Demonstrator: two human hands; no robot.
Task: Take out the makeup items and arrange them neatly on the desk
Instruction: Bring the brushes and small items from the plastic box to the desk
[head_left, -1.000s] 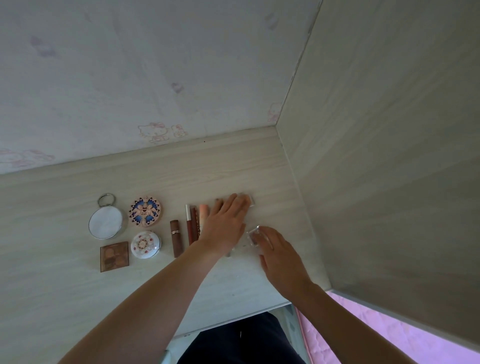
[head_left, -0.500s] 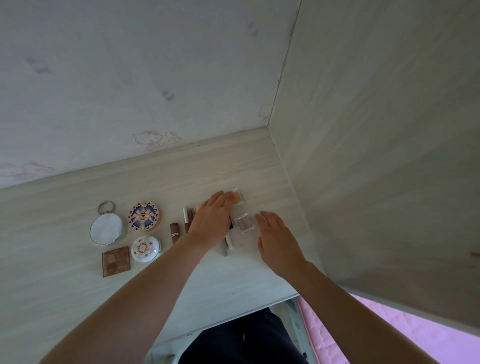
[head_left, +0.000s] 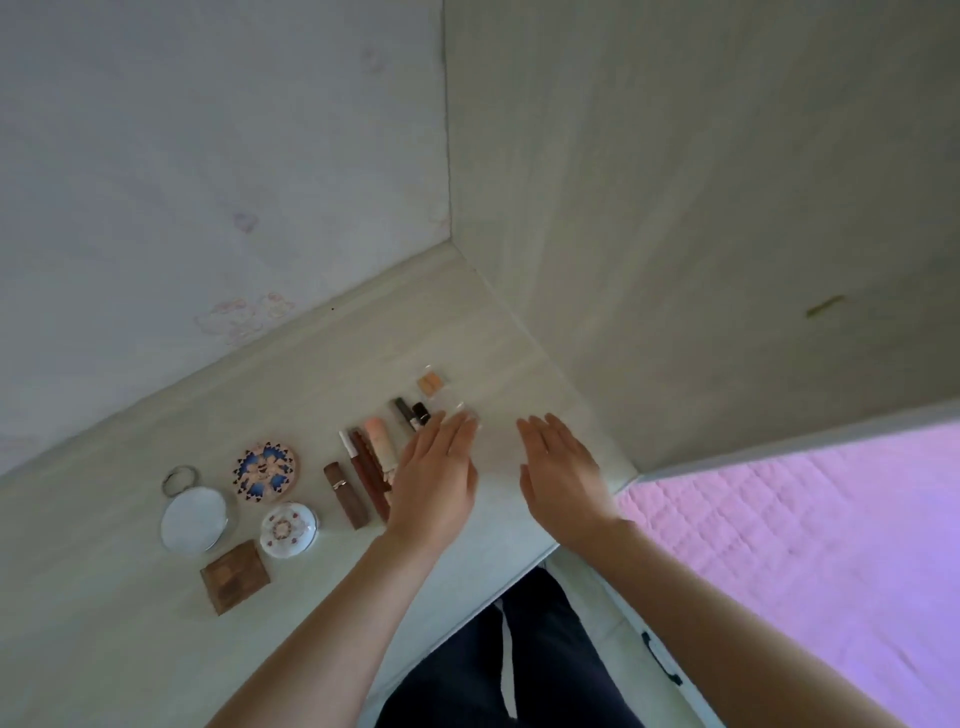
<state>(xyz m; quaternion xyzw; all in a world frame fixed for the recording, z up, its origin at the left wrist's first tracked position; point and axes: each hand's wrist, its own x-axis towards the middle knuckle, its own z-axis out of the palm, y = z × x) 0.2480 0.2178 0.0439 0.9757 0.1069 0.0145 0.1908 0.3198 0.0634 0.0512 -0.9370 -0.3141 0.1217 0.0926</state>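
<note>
Head view: I see both hands flat, released, over the bench (head_left: 130, 639): left hand (head_left: 434, 475), right hand (head_left: 563, 475); lipsticks (head_left: 358, 478) at 9 o'clock of left.

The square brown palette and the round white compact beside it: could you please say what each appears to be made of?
The square brown palette looks like matte wood-grain card or wood, given its streaky brown surface. The round white compact seems to be glossy plastic or porcelain with a printed pattern; I cannot tell which.

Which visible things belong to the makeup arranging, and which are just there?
Job: round mirror, patterned compact, white compact, brown palette, brown lipstick, clear blush case, desk.
Just there: pink bedding, wall stickers.
</note>
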